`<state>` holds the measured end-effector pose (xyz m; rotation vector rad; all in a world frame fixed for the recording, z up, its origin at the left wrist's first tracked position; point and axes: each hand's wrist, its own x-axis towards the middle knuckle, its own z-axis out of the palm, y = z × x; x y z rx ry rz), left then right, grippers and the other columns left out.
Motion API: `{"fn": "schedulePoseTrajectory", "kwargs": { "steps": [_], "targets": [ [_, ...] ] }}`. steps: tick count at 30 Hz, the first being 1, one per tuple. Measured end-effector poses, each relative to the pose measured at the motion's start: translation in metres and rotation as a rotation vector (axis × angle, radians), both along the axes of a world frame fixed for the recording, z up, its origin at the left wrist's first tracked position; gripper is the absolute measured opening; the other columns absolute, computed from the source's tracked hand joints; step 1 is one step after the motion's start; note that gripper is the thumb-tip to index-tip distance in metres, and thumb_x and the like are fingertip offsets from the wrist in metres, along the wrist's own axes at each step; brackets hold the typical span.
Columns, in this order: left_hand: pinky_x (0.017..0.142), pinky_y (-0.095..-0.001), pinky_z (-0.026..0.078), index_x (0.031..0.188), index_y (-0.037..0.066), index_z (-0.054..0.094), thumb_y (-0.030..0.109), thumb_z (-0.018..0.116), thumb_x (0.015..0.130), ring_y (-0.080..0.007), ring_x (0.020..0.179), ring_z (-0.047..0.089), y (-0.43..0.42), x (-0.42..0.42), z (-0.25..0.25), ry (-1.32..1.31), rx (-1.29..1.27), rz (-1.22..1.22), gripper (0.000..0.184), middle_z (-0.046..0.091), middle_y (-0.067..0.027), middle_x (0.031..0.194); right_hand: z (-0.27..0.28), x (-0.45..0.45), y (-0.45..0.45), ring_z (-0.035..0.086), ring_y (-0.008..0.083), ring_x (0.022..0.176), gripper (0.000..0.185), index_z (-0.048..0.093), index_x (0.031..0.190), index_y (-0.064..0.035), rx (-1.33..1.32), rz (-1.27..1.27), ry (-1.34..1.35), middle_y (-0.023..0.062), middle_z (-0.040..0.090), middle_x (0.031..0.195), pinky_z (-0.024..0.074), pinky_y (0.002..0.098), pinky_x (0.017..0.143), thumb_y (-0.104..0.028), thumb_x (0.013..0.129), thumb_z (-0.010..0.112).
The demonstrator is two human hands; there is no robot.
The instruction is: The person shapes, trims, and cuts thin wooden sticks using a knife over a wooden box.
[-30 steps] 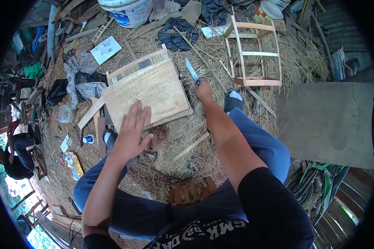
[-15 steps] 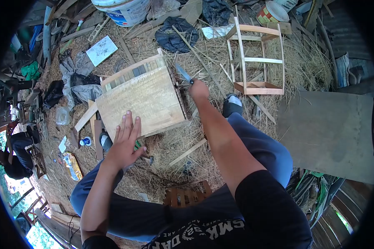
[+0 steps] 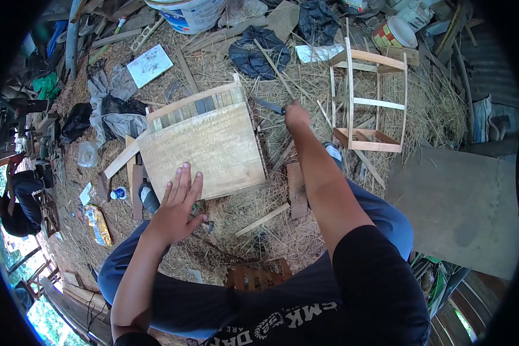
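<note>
A pale wooden panel, with a slatted strip along its far side, lies in front of me. My left hand rests on its near edge, fingers spread flat. To the right of the panel, my right hand is wrapped round the dark handle of a knife. The blade points left, toward the panel's far right corner, and looks apart from the wood. Part of the handle is hidden in my fist. Close to my left thumb lies a hammer, partly covered by the hand.
A small wooden frame stands at the right rear on straw. A large flat board lies at the right. Behind are a white bucket, a black plastic bag and a paint pail. Another person sits far left.
My right hand and the knife have shifted right, away from the panel, and the blade now lies flatter. The view has moved slightly. My left hand stays on the panel.
</note>
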<state>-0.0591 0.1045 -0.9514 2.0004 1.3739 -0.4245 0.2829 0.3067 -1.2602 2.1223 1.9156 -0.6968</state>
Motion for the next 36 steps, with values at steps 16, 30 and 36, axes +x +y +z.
{"fn": "schedulePoseTrajectory", "kwargs": {
  "steps": [16,30,36],
  "targets": [
    [0.125,-0.0544,0.018,0.166,0.013,0.014,0.031,0.07,0.091,-0.0432,0.158,0.006,-0.002,0.001,0.006,-0.033,0.027,0.004,0.094,0.001,-0.0241,0.171,0.03,0.021,-0.024,0.068,0.0408,0.093,0.023,0.058,0.111,-0.0164,0.404,0.056,0.181,0.0126,0.062,0.114,0.0553,0.0521,0.078,-0.011,0.089,0.065],
    [0.124,-0.0539,0.023,0.162,0.014,0.028,0.036,0.067,0.095,-0.043,0.157,0.013,-0.038,0.006,0.018,0.025,0.016,-0.018,0.081,0.002,-0.0242,0.171,0.073,0.041,-0.088,0.07,0.0363,0.086,0.028,0.067,0.115,-0.0095,0.724,-0.373,0.569,0.0193,0.071,0.101,0.0539,0.0461,0.076,-0.017,0.088,0.069],
    [0.124,-0.0554,0.021,0.163,0.015,0.027,0.04,0.067,0.095,-0.0413,0.158,0.008,-0.041,0.009,0.012,0.052,0.087,-0.057,0.082,0.001,-0.0214,0.172,0.118,0.027,-0.051,0.07,0.0344,0.082,0.018,0.068,0.105,-0.0061,0.838,-0.472,0.721,0.0184,0.072,0.091,0.0528,0.0425,0.074,-0.02,0.094,0.067]
  ]
}}
